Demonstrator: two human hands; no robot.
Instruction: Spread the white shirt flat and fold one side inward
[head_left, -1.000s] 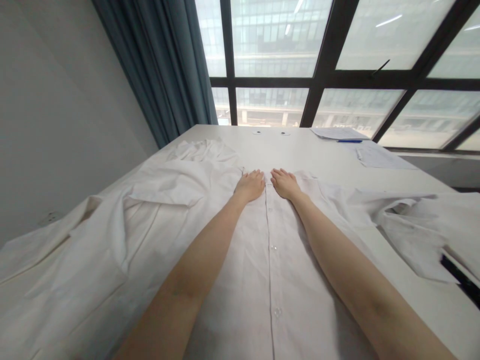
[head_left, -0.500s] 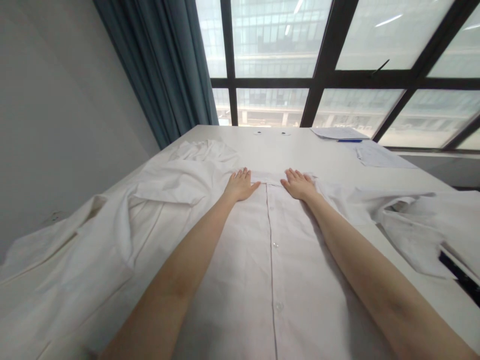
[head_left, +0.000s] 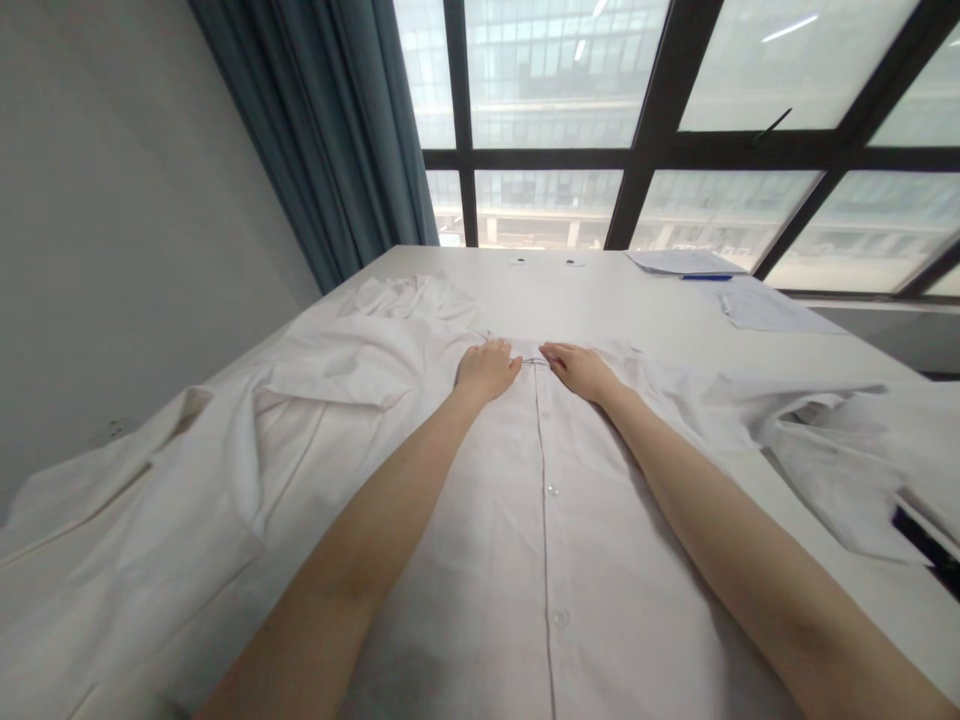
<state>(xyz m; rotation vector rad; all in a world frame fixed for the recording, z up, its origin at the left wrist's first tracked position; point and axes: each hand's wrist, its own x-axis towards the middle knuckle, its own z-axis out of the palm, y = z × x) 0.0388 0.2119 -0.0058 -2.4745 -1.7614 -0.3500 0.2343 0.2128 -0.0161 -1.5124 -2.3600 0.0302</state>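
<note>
A white buttoned shirt (head_left: 495, 530) lies front side up on the white table, its button line running down the middle and its sleeves spread to both sides. At the left of the collar, my left hand (head_left: 487, 370) rests on the cloth with its fingers bent over the collar's edge. My right hand (head_left: 579, 370) is at the collar's right part, fingers together and pointing left, pressed round the cloth there. A small gap with the top of the button line separates the two hands. Both hands' fingertips are partly hidden.
Papers (head_left: 686, 262) with a blue pen (head_left: 706, 277) lie at the table's back right, another sheet (head_left: 776, 312) nearer. A dark-edged object (head_left: 919, 540) is at the right edge. Behind the white table (head_left: 555, 295) are windows and a blue curtain (head_left: 337, 140).
My right hand has moved left along the collar, towards my left hand. The fingers of both hands, spread flat before, are now drawn in on the collar cloth.
</note>
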